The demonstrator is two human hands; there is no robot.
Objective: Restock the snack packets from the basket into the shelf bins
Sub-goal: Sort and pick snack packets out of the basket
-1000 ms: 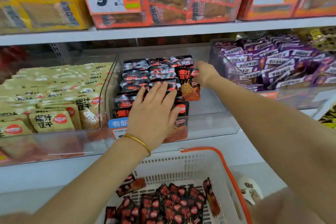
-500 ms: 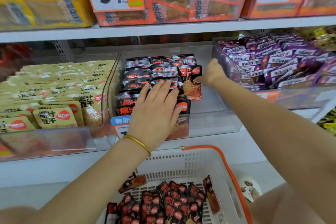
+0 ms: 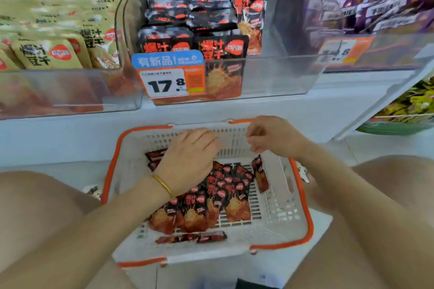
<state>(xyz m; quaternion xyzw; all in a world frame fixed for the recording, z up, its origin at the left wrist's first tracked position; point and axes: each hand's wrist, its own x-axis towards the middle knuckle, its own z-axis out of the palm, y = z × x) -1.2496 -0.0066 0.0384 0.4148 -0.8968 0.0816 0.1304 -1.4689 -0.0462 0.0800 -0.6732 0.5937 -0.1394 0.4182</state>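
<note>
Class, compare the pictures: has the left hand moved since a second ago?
Yes. The left hand has left the middle clear bin and dropped below it, toward the person, over the basket.

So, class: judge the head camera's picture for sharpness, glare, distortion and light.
Head view: the price tag reads sharply, but the purple packets at top right are smeared. Head view: the clear bin front is hazy with reflections, dimming the black packets behind it. Head view: the wide lens bows the shelf edge; light is even, without hard shadows.
</note>
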